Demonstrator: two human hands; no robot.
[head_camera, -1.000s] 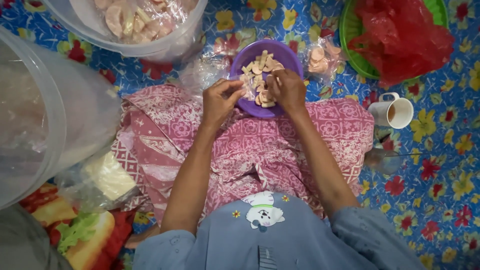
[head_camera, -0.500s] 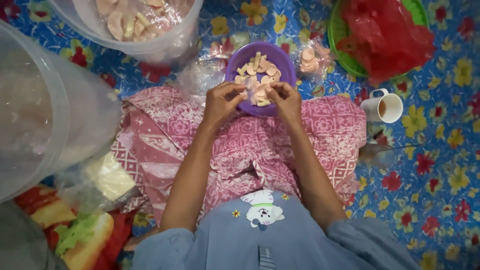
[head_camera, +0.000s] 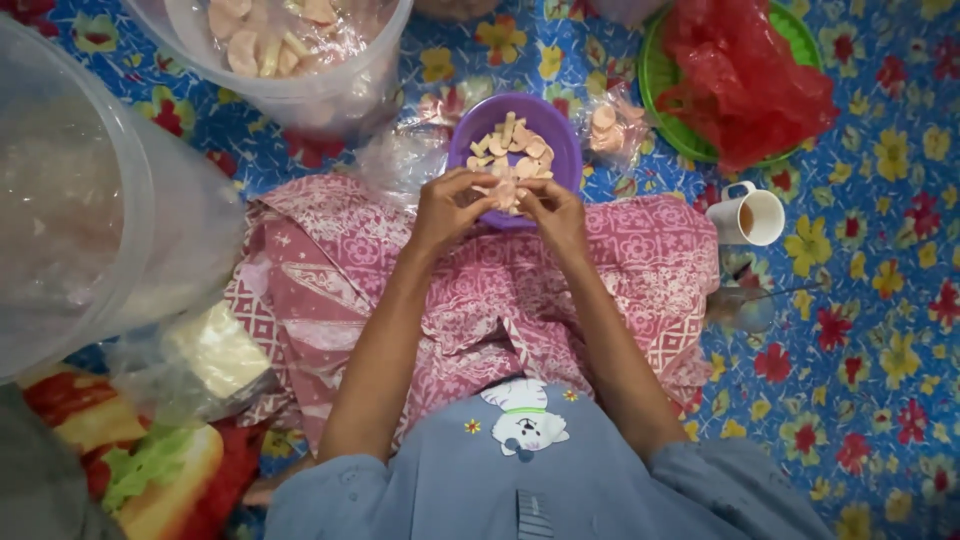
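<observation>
Pale pink-beige, thin and flat: the cracker piece (head_camera: 503, 192) sits between your two hands, just over the near rim of the purple bowl (head_camera: 560, 150) that rests at the far edge of your lap. Your left hand (head_camera: 447, 208) and right hand (head_camera: 555, 215) meet at the fingertips, fingers drawn narrow and pinched on that one piece from both sides.

Handling, as judged: light, dry, stiff and probably brittle; it looks likely to snap under a bending grip. Take it by opposite edges with fingertip pads, not across the flat.

The bowl holds a loose heap of similar pieces, stacked unevenly, so a nudge could spill some over the rim.

Room around: pink patterned cloth (head_camera: 330, 290) over your lap gives a soft, uneven base under the bowl. A clear tub (head_camera: 330, 90) with more pieces stands beyond to the left, a large clear container (head_camera: 70, 200) crowds the left side. To the right, a white cup (head_camera: 748, 215) with brown liquid stands on the flowered mat (head_camera: 880, 330), near your right forearm's sweep. A green plate (head_camera: 665, 80) with a red bag (head_camera: 745, 70) lies beyond it.
</observation>
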